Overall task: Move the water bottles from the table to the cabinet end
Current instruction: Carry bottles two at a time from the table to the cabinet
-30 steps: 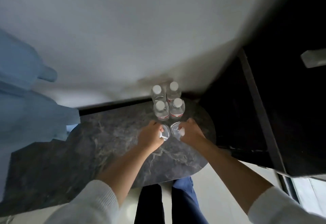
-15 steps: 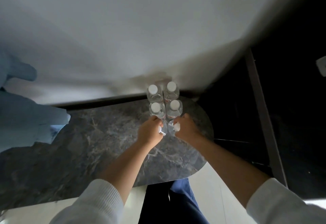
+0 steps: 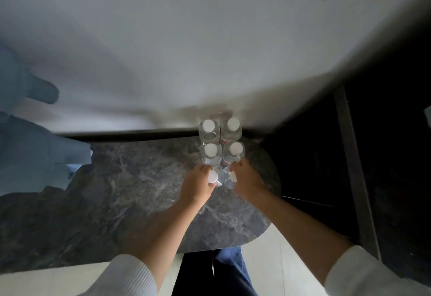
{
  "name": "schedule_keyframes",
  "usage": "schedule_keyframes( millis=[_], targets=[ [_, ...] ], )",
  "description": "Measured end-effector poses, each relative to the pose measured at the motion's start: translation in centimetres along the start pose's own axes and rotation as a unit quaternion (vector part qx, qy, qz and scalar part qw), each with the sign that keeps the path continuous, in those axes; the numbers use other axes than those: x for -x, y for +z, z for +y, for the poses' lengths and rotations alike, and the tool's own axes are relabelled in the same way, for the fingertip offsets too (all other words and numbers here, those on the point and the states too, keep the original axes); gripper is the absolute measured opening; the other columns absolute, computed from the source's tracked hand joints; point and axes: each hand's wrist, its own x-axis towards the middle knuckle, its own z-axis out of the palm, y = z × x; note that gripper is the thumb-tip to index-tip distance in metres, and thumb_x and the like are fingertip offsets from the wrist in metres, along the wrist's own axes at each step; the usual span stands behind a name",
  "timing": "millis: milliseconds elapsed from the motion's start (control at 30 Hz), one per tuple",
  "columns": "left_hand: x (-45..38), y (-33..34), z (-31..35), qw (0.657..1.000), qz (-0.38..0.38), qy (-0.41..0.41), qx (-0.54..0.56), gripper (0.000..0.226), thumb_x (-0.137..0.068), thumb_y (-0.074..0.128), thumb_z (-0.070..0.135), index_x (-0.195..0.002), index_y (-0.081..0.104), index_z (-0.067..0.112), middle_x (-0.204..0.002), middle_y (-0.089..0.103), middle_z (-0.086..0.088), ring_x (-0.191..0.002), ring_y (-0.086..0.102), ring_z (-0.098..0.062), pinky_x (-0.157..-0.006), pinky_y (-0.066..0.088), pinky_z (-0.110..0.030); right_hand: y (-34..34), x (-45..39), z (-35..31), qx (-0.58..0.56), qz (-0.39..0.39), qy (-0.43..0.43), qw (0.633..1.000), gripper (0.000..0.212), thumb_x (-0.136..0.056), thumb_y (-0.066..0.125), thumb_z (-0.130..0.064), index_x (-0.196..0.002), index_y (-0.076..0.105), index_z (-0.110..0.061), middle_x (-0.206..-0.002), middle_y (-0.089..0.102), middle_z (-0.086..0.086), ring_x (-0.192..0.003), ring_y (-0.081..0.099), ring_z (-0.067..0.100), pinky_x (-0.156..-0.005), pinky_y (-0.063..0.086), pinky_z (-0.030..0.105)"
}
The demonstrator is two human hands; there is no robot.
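Left hand [image 3: 198, 187] curled round one white-capped bottle [image 3: 213, 176]; right hand [image 3: 247, 181] gripped its neighbour [image 3: 229, 178], touching side by side. Both stood on the dark marble cabinet top [image 3: 144, 193], just at six o'clock of four upright bottles [image 3: 221, 140] against the white wall [image 3: 186, 39].
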Motion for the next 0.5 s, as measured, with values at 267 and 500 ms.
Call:
schedule_keyframes(
  millis=[267, 500],
  targets=[
    [0.02, -0.33, -0.05, 1.000, -0.009, 0.008, 0.014, 0.040, -0.089, 0.058, 0.017, -0.128, 0.052, 0.008, -0.134, 0.052, -0.006, -0.120, 0.053, -0.022, -0.099, 0.043, -0.028, 0.22, -0.05, -0.10, -0.022, 0.016, 0.008, 1.000, 0.038, -0.085, 0.054, 0.000, -0.123, 0.049, -0.007, -0.133, 0.038, 0.013, -0.111, 0.055, 0.032, -0.090, 0.046, 0.032],
    [-0.39, -0.92, -0.13, 0.999, -0.028, 0.042, -0.010, 0.039, -0.090, 0.056, 0.016, -0.128, 0.052, 0.007, -0.133, 0.053, -0.006, -0.118, 0.054, -0.022, -0.094, 0.044, -0.028, 0.79, -0.02, 0.30, -0.043, 0.017, 0.016, 0.999, 0.038, -0.086, 0.054, 0.000, -0.123, 0.050, -0.007, -0.132, 0.038, 0.013, -0.108, 0.055, 0.032, -0.091, 0.045, 0.032]
  ],
)
